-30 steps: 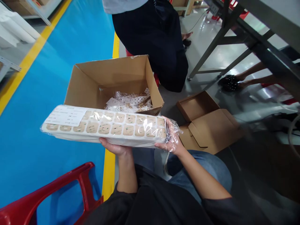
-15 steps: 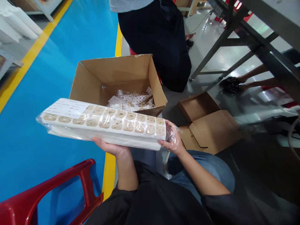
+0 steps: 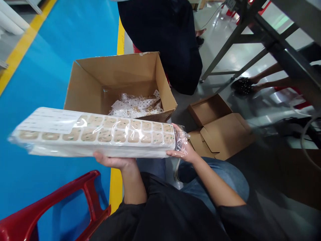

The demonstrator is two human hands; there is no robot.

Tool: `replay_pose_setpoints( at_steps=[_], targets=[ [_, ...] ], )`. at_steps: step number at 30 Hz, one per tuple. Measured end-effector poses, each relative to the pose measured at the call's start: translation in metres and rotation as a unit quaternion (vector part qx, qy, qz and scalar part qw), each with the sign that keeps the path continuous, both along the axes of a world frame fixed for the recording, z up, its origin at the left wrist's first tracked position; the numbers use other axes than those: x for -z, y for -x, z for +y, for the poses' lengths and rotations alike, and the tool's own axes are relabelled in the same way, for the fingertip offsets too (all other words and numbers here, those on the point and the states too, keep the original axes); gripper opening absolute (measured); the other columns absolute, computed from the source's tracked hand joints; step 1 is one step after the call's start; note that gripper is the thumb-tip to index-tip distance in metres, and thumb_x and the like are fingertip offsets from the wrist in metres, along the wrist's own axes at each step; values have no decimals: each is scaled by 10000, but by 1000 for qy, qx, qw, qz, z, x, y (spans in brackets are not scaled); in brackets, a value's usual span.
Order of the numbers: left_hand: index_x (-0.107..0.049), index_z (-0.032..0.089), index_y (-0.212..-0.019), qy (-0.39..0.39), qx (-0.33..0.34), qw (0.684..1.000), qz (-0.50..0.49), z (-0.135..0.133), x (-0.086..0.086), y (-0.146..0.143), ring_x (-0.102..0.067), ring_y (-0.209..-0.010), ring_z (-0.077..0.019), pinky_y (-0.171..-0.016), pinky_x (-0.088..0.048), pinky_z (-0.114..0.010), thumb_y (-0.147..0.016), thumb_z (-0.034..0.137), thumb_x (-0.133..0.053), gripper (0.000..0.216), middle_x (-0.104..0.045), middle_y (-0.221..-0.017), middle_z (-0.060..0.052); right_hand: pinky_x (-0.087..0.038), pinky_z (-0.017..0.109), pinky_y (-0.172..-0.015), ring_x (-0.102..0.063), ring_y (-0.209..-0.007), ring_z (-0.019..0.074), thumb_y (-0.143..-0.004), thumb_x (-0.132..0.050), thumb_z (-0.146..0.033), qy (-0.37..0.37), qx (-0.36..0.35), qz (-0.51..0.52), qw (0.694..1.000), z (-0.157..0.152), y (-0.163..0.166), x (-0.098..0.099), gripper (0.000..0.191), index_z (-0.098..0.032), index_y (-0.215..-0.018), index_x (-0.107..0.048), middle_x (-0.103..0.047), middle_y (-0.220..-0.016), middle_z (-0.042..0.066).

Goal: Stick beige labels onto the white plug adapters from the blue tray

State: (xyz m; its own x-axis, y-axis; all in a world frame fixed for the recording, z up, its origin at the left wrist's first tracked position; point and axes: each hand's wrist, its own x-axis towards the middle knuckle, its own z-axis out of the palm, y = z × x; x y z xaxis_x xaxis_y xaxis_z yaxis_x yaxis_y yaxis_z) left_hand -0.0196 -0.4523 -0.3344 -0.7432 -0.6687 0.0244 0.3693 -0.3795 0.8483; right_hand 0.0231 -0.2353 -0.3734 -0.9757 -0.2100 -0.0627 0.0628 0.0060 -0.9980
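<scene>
A long stack of sticker sheets [image 3: 120, 135] in clear plastic wrap lies across both my hands. Rows of tan rounded squares show on its top, and a white paper label [image 3: 48, 120] covers part of its left end. My left hand [image 3: 116, 161] supports it from below near the middle, thumb along the near side and other fingers hidden underneath. My right hand [image 3: 183, 147] grips the right end, where the plastic is bunched up. Just behind the stack stands an open cardboard box [image 3: 120, 72], with perforated white scraps [image 3: 135, 105] and crumpled plastic inside.
An opened flat carton [image 3: 223, 134] lies on the floor to the right. A red plastic stool [image 3: 85, 187] stands at lower left. A person in dark clothing [image 3: 160, 43] sits beyond the box. A metal table frame [image 3: 225, 57] and another person's feet [image 3: 243, 85] are at right.
The left end of the wrapped stack has swung left and closer to me, and now looks larger. Both hands keep their hold. The view has shifted slightly.
</scene>
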Motion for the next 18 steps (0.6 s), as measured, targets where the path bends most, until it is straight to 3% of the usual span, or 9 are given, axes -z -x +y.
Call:
replay_pose_setpoints(
  at_steps=[3,6,10,13,18],
  targets=[
    [-192,489,-1618,-1,-53,999,14,5,-19,-5,-210,-1613,-344,-1328,-250,-564,-932,726,-293,732,-285,-1705,143,-338,508,-1265,-385,-1550,337,-681,-857,-666,3,-3,4,1000,-4,2,4,1194,-264,-1610,-224,-340,-1675,180],
    [-40,606,-1593,34,-112,993,15,9,-40,-6,-116,-1623,-319,-1322,-226,-579,-937,708,-237,693,-152,-1706,273,-321,515,-1272,-386,-1545,343,-638,-872,-687,1,7,26,1000,-6,3,5,1162,-267,-1559,-301,-376,-1648,180],
    [-79,626,-1588,35,-157,987,5,5,-55,-2,-17,-1621,-267,-1329,-189,-531,-970,606,-234,637,-183,-1678,319,-405,510,-1220,-508,-1446,346,-562,-922,-665,7,20,14,1000,-7,3,2,1141,-271,-1486,-381,-464,-1564,176],
    [-70,597,-1603,8,-137,990,13,-8,-48,-1,-58,-1616,-288,-1328,-169,-540,-954,644,-231,671,-198,-1696,275,-476,496,-1160,-572,-1385,330,-574,-945,-600,55,3,-18,998,-9,1,-3,1093,-294,-1463,-389,-478,-1549,166],
    [6,483,-1645,-29,-58,997,-34,-31,-18,-5,-222,-1602,-335,-1317,-189,-606,-922,737,-246,807,-264,-1720,143,-498,493,-1144,-553,-1409,341,-598,-956,-521,100,-17,-44,994,-10,-3,-14,1020,-271,-1442,-442,-490,-1547,174]
  ],
)
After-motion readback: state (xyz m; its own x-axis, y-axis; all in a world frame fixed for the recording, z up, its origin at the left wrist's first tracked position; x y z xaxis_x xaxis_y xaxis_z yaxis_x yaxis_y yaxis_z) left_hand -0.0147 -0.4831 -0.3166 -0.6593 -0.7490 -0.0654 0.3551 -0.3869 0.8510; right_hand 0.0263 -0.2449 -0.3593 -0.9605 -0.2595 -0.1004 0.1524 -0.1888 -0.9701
